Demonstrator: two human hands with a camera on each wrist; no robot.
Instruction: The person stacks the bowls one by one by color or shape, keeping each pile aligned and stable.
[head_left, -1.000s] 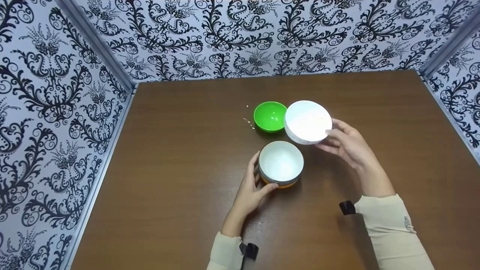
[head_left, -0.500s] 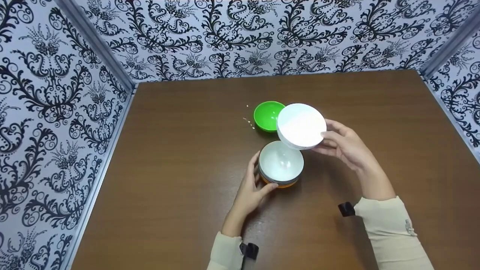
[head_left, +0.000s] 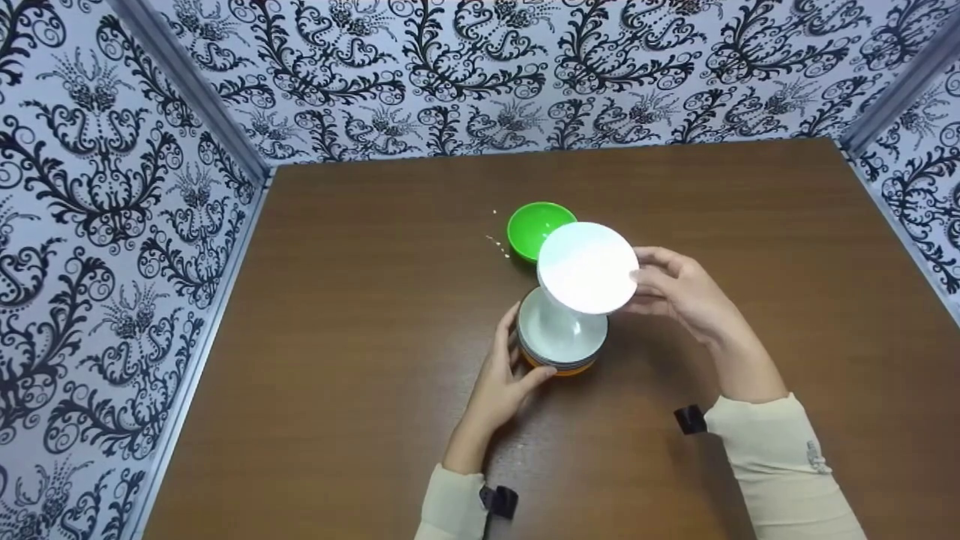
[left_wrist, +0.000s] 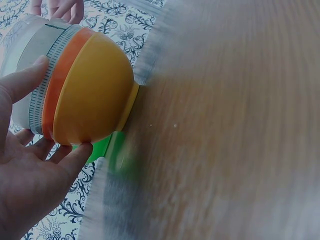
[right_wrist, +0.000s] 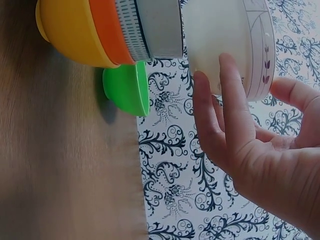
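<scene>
White bowl (head_left: 589, 268) hangs in my right hand (head_left: 686, 291), fingers clamped on it, just above the stack (head_left: 562, 337) and nearer the desk's far edge (head_left: 390, 168); my left hand (head_left: 499, 386) grips the stack; I'd centre it before lowering.

A green bowl (head_left: 531, 227) sits on the brown table (head_left: 360, 337) near pale specks (head_left: 498, 244), before scroll-patterned walls (head_left: 480, 75).

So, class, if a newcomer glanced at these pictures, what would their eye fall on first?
Probably the bright white bowl, held by the right grip above the stack of bowls that the left grip clasps. Next, perhaps, the vivid green bowl on the table just beyond the stack, and the black-and-white patterned wall behind.
</scene>
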